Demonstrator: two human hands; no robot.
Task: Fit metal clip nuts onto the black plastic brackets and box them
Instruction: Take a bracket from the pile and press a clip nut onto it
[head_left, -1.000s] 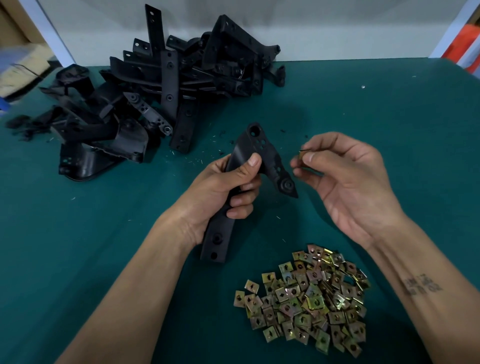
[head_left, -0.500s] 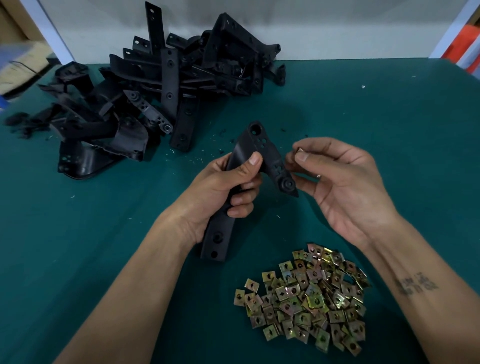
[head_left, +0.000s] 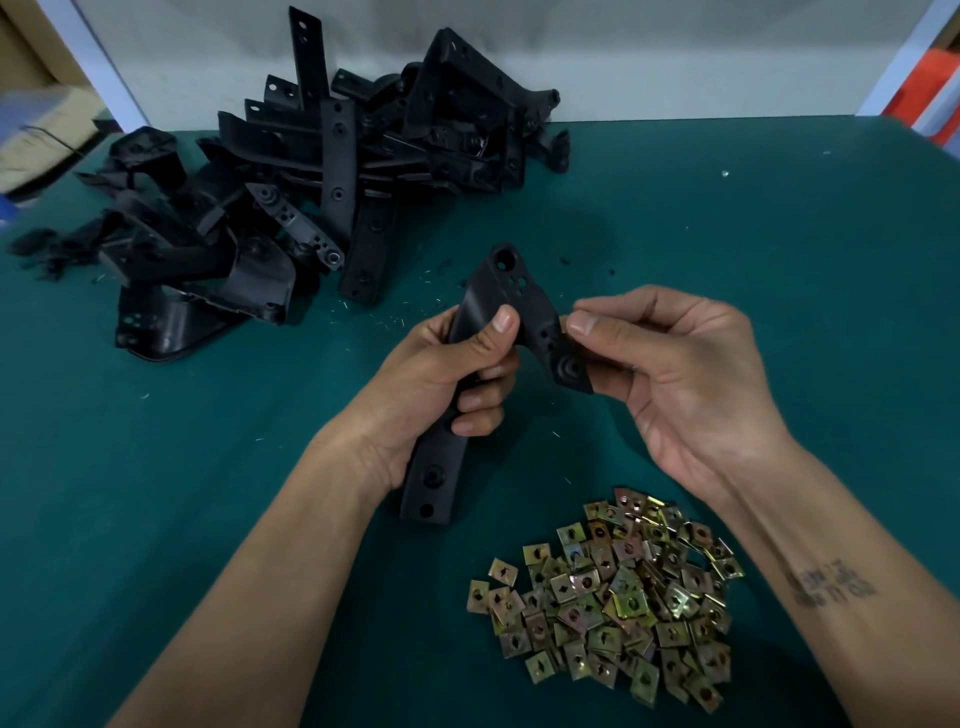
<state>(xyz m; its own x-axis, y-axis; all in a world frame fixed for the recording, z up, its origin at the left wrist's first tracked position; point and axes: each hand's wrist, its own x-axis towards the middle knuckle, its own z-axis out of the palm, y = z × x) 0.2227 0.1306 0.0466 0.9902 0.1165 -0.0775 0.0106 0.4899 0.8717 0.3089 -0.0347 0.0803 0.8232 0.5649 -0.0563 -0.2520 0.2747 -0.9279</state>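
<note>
One bracket (head_left: 485, 332) is gripped by the left hand (head_left: 447, 384), its edge pinched by the right hand (head_left: 675, 374); a pile (head_left: 311, 208) is left unfitted, nothing boxed.

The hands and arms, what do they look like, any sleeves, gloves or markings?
Both forearms are bare: no sleeves, gloves, watch or rings show. The left hand is unmarked. Below the right hand, the forearm bears a dark tattoo of small lettering, too blurred to read.

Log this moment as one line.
left hand: grips black bracket | right hand: pinches at bracket edge, clip nut hidden | clip nut pile: near
</note>
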